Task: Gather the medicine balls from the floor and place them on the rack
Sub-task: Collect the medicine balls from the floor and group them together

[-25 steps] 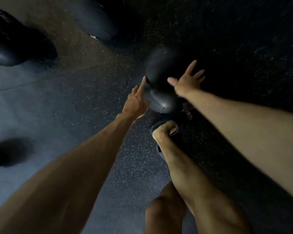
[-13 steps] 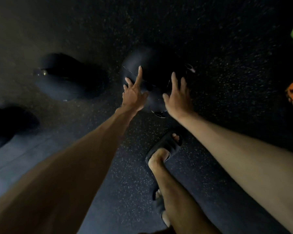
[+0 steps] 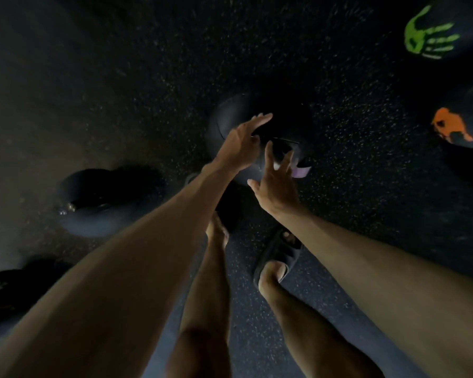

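Observation:
A black medicine ball (image 3: 287, 121) with a small purple label lies on the dark speckled floor ahead of my feet. My left hand (image 3: 242, 144) reaches over its left side with fingers stretched out and resting on top. Spread fingers of my right hand (image 3: 275, 184) touch its near right side. Neither hand curls round the ball. The scene is dim and the ball's far side is lost in shadow.
Two more black balls lie at the left (image 3: 104, 197) and lower left (image 3: 6, 293). A ball with a green handprint (image 3: 432, 36) and one with an orange mark (image 3: 452, 126) sit at the right. My sandalled feet (image 3: 277, 255) stand just behind the ball.
The view has shifted left, bringing the green and orange marked balls further into sight. My left hand moved up over the ball's top; my right hand slid lower on its near side.

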